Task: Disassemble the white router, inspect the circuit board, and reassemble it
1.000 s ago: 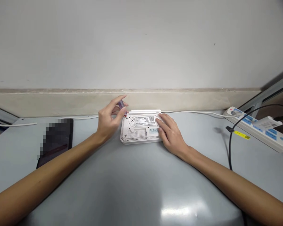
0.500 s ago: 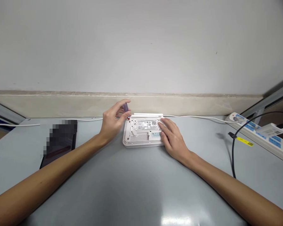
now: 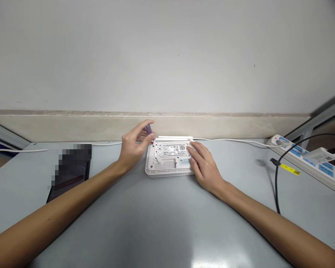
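A white router (image 3: 167, 167) lies label side up on the table, its long white antennas (image 3: 175, 138) along the far edge. My left hand (image 3: 133, 143) is closed around the purple handle of a short screwdriver (image 3: 148, 129), held nearly upright. Its lower end meets the router's far left corner; the tip is too small to make out. Across the router's right part my right hand (image 3: 208, 167) rests with its fingers stretched out over the label, covering that end.
On the grey table (image 3: 156, 219), a dark phone-like device (image 3: 69, 184), partly pixelated, lies at left. A white power strip (image 3: 309, 163) with blue sockets stands at right, with a plugged-in adapter (image 3: 321, 155) and a black cable (image 3: 276, 186). White cable (image 3: 234, 140) runs along the wall.
The whole view has shifted very slightly, so everything sits a little lower. The screwdriver stays at the same corner in my left hand, and my right hand keeps its place on the router.
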A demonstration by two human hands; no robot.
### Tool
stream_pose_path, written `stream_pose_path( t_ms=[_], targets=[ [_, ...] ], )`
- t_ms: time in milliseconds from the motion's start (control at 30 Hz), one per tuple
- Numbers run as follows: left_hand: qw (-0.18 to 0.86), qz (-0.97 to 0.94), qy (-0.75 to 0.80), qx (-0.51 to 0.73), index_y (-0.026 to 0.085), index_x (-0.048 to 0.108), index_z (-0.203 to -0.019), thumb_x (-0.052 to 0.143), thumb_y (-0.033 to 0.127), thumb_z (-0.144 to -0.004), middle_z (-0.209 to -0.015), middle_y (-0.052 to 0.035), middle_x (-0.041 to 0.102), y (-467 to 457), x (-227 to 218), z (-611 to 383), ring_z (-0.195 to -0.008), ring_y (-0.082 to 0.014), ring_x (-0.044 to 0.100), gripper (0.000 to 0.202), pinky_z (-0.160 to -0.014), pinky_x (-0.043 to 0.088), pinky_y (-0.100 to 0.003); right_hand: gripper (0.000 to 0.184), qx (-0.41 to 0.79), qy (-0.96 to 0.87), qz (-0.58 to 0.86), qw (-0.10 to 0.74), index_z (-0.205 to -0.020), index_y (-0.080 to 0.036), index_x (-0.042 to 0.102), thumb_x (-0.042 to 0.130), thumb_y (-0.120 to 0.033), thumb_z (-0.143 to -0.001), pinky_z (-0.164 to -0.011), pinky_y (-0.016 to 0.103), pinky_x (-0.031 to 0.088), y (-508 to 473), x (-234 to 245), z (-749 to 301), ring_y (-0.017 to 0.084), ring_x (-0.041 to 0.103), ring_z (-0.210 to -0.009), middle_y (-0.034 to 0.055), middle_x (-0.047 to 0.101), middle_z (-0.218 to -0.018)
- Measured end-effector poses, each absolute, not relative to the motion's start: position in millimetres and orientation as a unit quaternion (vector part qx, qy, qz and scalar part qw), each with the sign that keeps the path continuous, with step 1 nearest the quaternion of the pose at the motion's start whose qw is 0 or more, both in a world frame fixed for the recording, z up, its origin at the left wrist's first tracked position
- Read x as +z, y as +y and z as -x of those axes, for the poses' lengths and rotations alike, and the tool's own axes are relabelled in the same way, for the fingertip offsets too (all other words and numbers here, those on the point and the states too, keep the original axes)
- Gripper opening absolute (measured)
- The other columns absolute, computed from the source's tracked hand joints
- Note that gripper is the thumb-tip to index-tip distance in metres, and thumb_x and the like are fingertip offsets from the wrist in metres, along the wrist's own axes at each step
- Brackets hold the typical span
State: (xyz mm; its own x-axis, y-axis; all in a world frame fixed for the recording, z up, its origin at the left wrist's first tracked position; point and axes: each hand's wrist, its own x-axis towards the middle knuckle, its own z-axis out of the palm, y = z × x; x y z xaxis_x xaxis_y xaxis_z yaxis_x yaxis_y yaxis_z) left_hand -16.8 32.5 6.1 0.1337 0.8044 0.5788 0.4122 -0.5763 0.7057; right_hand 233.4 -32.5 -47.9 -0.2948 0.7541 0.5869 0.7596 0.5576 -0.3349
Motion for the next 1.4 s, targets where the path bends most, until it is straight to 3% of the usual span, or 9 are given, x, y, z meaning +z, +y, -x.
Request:
stream_pose_path(
  t_ms=[267,567,733,900,1033,1300,1400],
  targets=[
    [0.194,-0.724,0.419,0.512,0.025,0.058,-0.125,0.061,0.024,-0.087,-0.088,-0.0004,0.067,32.4,5.3,17.3,-0.074,-0.0133,0.068,0.038,-0.069,0.060,-0.026,0.042,-0.001,-0.797,0.482,0.365,-0.137,-0.019,0.044,0.039,-0.024,-0.096,-0.107,0.051,0.037,-35.1,-45.9,-232.3,0.028,0.039,-0.131,0.0132,0.047,-0.138],
    [0.204,-0.727,0.421,0.503,0.024,0.057,-0.127,0.060,0.026,-0.087,-0.083,-0.0005,0.066,31.7,7.5,17.0,-0.077,-0.0151,0.069,0.040,-0.071,0.060,-0.028,0.037,0.000,-0.789,0.489,0.371,-0.131,-0.019,0.048,0.040,-0.024,-0.095,-0.100,0.050,0.040,-35.7,-42.1,-230.9,0.028,0.045,-0.121,0.0136,0.051,-0.127],
    [0.214,-0.731,0.421,0.493,0.025,0.054,-0.130,0.057,0.025,-0.089,-0.091,-0.0022,0.068,29.7,9.4,18.4,-0.078,-0.0150,0.069,0.041,-0.073,0.060,-0.029,0.035,-0.001,-0.791,0.488,0.370,-0.127,-0.018,0.051,0.041,-0.023,-0.095,-0.100,0.048,0.039,-36.3,-41.5,-230.8,0.027,0.044,-0.121,0.0137,0.051,-0.126],
    [0.163,-0.735,0.441,0.489,0.026,0.058,-0.126,0.063,0.027,-0.086,-0.088,-0.0009,0.068,32.9,8.5,20.9,-0.077,-0.0143,0.067,0.040,-0.076,0.058,-0.030,0.033,-0.008,-0.792,0.488,0.367,-0.125,-0.018,0.052,0.041,-0.022,-0.094,-0.098,0.049,0.040,-36.9,-43.0,-230.7,0.028,0.043,-0.120,0.0138,0.050,-0.126],
    [0.140,-0.735,0.452,0.485,0.026,0.061,-0.119,0.067,0.033,-0.082,-0.092,-0.0005,0.066,36.4,8.2,21.7,-0.073,-0.0131,0.064,0.037,-0.070,0.058,-0.028,0.032,-0.015,-0.793,0.487,0.367,-0.123,-0.018,0.054,0.041,-0.022,-0.094,-0.097,0.048,0.041,-36.3,-43.6,-231.2,0.028,0.043,-0.118,0.0141,0.050,-0.125],
    [0.195,-0.733,0.429,0.491,0.025,0.057,-0.125,0.050,0.033,-0.094,-0.094,-0.0021,0.067,30.2,12.7,15.7,-0.074,-0.0127,0.067,0.033,-0.076,0.058,-0.030,0.030,-0.021,-0.793,0.488,0.364,-0.118,-0.017,0.057,0.044,-0.023,-0.092,-0.095,0.046,0.042,-38.0,-40.3,-230.8,0.028,0.045,-0.113,0.0137,0.051,-0.120],
    [0.185,-0.735,0.424,0.496,0.024,0.056,-0.126,0.052,0.032,-0.093,-0.090,-0.0014,0.067,29.4,10.9,15.4,-0.075,-0.0134,0.068,0.034,-0.077,0.057,-0.030,0.030,-0.018,-0.793,0.488,0.364,-0.118,-0.016,0.057,0.043,-0.024,-0.093,-0.095,0.046,0.041,-38.8,-40.2,-231.1,0.027,0.045,-0.113,0.0139,0.051,-0.120]
  ],
)
